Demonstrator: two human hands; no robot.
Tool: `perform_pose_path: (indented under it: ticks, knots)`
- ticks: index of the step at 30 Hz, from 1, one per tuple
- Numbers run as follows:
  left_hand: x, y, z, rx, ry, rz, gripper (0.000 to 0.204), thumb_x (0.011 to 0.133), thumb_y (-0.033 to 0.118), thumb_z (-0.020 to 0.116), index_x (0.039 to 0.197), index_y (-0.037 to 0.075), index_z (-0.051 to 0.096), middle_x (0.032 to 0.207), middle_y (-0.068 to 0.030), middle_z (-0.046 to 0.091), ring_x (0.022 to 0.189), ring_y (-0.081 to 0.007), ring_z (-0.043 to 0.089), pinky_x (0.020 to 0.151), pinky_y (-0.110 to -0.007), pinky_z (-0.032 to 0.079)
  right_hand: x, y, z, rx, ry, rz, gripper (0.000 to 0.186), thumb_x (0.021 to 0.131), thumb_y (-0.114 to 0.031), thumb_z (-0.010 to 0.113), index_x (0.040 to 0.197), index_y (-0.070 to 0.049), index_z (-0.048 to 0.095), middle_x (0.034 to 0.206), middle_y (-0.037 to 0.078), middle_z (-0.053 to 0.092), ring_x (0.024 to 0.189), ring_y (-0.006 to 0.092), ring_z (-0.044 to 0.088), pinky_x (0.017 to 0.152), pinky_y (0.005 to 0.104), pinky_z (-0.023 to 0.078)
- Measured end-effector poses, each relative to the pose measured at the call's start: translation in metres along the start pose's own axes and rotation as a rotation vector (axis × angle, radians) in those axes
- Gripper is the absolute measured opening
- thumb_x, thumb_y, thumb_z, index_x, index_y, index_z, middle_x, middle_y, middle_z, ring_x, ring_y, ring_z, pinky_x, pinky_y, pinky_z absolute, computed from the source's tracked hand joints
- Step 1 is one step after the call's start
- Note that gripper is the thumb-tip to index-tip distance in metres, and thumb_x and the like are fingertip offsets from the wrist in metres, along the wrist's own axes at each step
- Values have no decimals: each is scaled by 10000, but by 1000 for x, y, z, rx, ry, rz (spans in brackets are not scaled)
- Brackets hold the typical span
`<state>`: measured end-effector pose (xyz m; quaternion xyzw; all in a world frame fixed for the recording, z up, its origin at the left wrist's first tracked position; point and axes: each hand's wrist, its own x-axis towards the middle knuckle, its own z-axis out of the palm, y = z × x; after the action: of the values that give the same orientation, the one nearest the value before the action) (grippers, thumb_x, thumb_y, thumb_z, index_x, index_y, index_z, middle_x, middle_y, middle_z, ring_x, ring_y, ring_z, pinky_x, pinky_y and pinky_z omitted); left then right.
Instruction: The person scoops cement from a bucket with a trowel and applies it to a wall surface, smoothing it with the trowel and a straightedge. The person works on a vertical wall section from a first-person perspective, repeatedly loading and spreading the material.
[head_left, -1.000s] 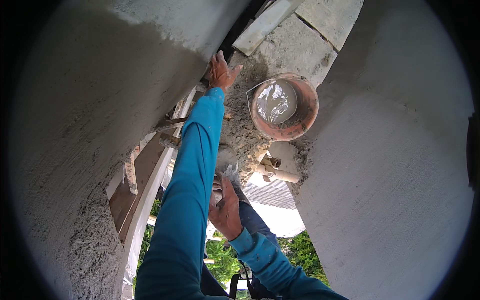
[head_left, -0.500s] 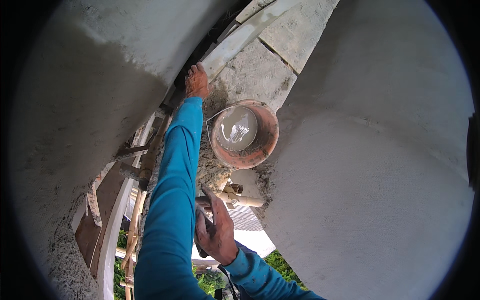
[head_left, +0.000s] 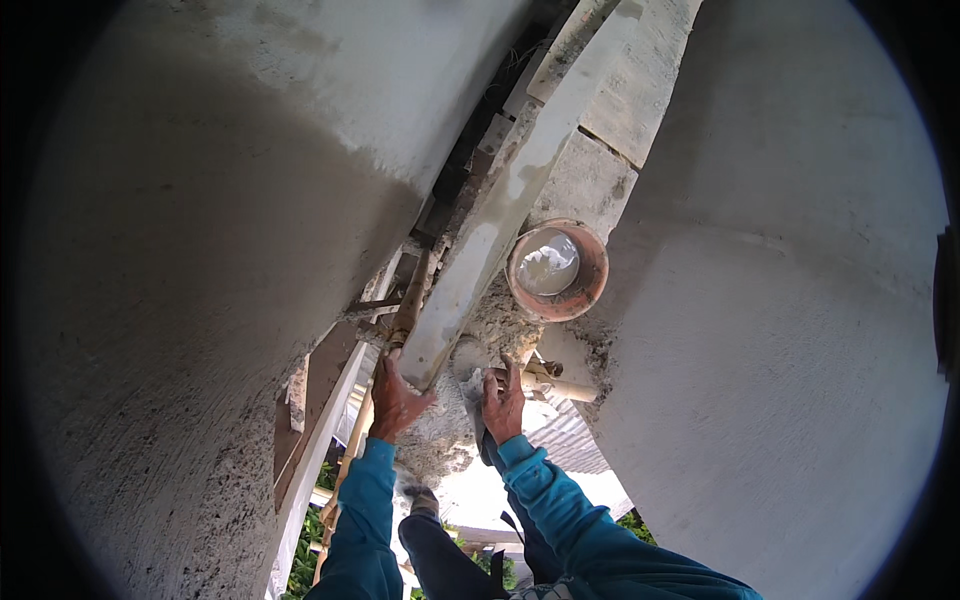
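My left hand (head_left: 398,398) is closed on the near end of a long, pale, flat board (head_left: 505,210) that runs up and away, its surface blotched with damp patches. Just right of the board's end, my right hand (head_left: 503,400) grips a grey, mortar-smeared hand tool (head_left: 475,395), partly hidden by the fingers. Beyond my right hand, an orange bucket (head_left: 590,265) of milky grey liquid stands beside the board on the rough, mortar-covered ledge (head_left: 585,175).
Plastered walls (head_left: 200,230) (head_left: 760,360) rise on both sides. Bamboo poles (head_left: 570,388) and timber pieces jut below the ledge. My legs (head_left: 435,555) straddle an opening, with a bright corrugated roof (head_left: 575,445) and green plants showing far below.
My left hand has pulled back toward me, bringing the long board down along the ledge's left side. Both hands now sit almost level; my right hand still holds the tool.
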<state>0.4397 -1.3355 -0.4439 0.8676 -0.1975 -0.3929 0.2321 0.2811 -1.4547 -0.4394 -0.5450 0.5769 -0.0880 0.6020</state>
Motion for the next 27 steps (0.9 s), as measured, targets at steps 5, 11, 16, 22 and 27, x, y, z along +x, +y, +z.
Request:
perform_pose_path:
  ticks: [5, 11, 16, 22, 27]
  knots:
    - [-201, -22, -57, 138, 120, -13, 857, 597, 254, 841, 1288, 13, 395, 1125, -194, 496, 1076, -377, 516, 922, -470, 430, 59, -39, -35, 18, 109, -119, 633, 956, -385, 582, 1417, -7, 369, 1185, 173, 571, 972, 210, 613, 807, 350, 548]
    - [-401, -31, -98, 203, 130, -163, 750, 612, 228, 775, 1227, -7, 415, 1027, -217, 494, 965, -423, 510, 834, -515, 439, 169, -126, -40, 259, 56, 126, 790, 866, -592, 618, 1399, -51, 402, 1230, 166, 548, 1029, 275, 577, 834, 449, 509]
    - [-528, -52, -109, 219, 191, -315, 758, 595, 190, 744, 1252, 7, 414, 1071, -218, 507, 980, -430, 512, 861, -523, 435, 191, -138, -30, -160, 34, 96, 716, 831, -590, 661, 1305, -65, 551, 1188, 125, 611, 1026, 249, 578, 891, 447, 471]
    - [-644, -107, -104, 309, 193, -579, 842, 617, 84, 709, 1380, 10, 358, 1303, -248, 463, 1169, -442, 454, 1013, -500, 386, 115, -50, 2, 239, -171, 166, 712, 828, -443, 737, 1350, -24, 493, 1305, 82, 561, 1167, 223, 522, 1009, 378, 412]
    - [-720, -186, -80, 498, 530, -1075, 923, 664, -42, 641, 1494, 32, 243, 1504, -251, 271, 1360, -426, 315, 1143, -465, 289, -30, -7, 46, 533, -259, 212, 628, 837, -317, 767, 1325, -21, 506, 1293, 79, 571, 1175, 192, 518, 1036, 354, 385]
